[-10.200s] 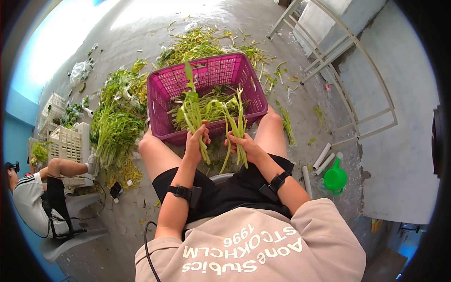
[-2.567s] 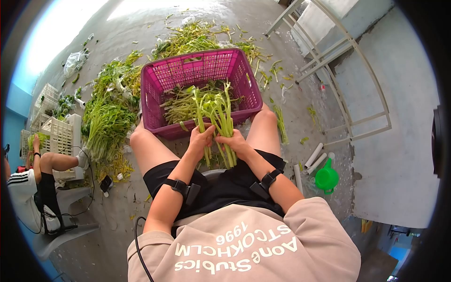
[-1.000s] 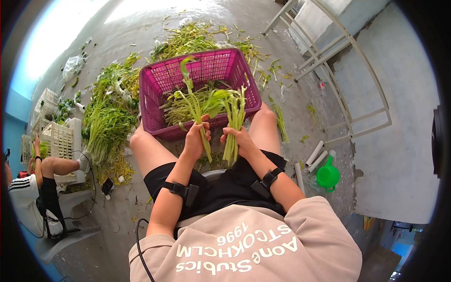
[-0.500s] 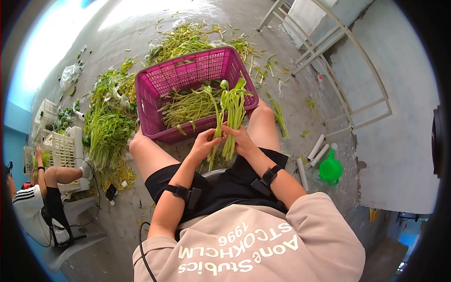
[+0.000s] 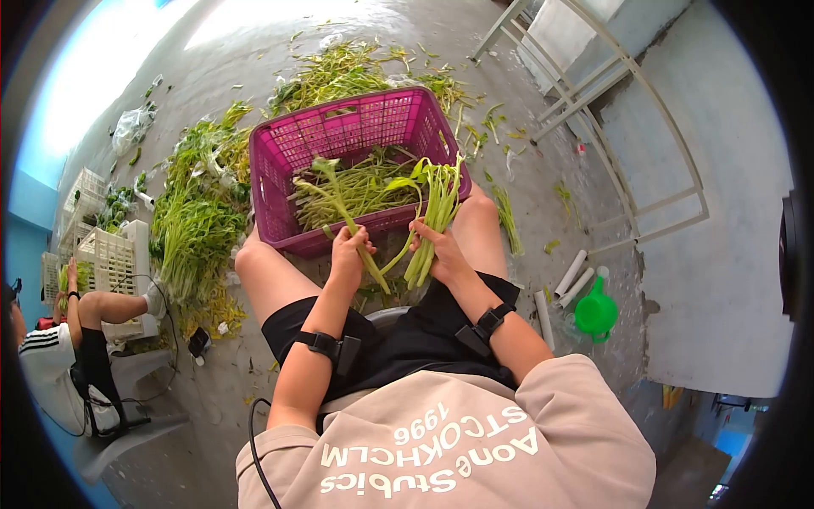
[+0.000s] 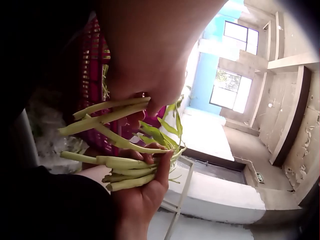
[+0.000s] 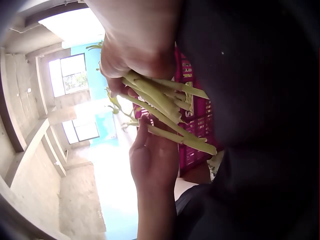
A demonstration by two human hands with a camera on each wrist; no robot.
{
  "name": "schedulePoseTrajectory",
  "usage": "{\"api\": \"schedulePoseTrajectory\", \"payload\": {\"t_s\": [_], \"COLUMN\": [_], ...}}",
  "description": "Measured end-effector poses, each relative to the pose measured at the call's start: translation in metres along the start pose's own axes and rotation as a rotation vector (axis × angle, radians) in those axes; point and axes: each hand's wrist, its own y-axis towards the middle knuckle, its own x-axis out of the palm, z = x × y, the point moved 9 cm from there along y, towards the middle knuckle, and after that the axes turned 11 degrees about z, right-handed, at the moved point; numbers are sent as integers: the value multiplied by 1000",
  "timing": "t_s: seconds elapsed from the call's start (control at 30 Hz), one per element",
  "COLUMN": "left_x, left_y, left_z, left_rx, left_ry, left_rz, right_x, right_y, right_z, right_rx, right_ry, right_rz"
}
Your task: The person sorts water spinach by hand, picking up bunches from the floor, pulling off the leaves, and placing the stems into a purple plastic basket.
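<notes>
The left hand (image 5: 349, 254) grips a couple of green stems (image 5: 338, 200) that lean over the near rim of the purple crate (image 5: 288, 136). To its right, the right hand (image 5: 441, 253) holds a thicker bunch of stems (image 5: 443, 202), with one stem slanting down toward the left hand's stems. In the left wrist view the cut ends of the bunch (image 6: 131, 172) stick out of the right hand (image 6: 145, 192). The right wrist view shows the left hand (image 7: 156, 155) below the bunch (image 7: 155, 97). Loose stems (image 5: 365, 188) lie inside the crate.
Heaps of greens (image 5: 191, 246) lie on the floor left of the crate and behind it (image 5: 331, 72). A green watering can (image 5: 596, 310) and white pipes (image 5: 573, 276) are at the right, near a metal frame (image 5: 632, 170). Another person (image 5: 51, 356) sits at the left by white crates (image 5: 110, 259).
Compared with half a second ago, the hands have moved apart, the left one toward the left. The left hand's stems now tilt left over the crate; a moment ago they stood beside the right hand's bunch.
</notes>
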Motion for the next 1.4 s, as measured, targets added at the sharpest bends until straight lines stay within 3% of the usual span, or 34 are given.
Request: {"api": "schedulePoseTrajectory", "payload": {"t_s": [0.13,0.23,0.67,0.8,1.1,1.4], "left_x": [-24,-21,23,29,13,15], "left_y": [1,-5,-29,-28,-18,-20], "left_z": [20,35,19,18,28,34], "left_rx": [37,114,-17,53,161,279], "left_ry": [-76,-59,199,248,300,358], "left_rz": [179,133,-85,-177,-1,-21], "right_x": [0,5,13,17,22,20], "right_y": [-5,-4,-11,-14,-18,-17], "right_z": [-4,-4,22,24,25,21], "right_rx": [8,2,125,99,110,136], "right_ry": [13,-36,-335,-393,-467,-400], "right_rz": [33,-28,-68,-86,-152,-121]}}
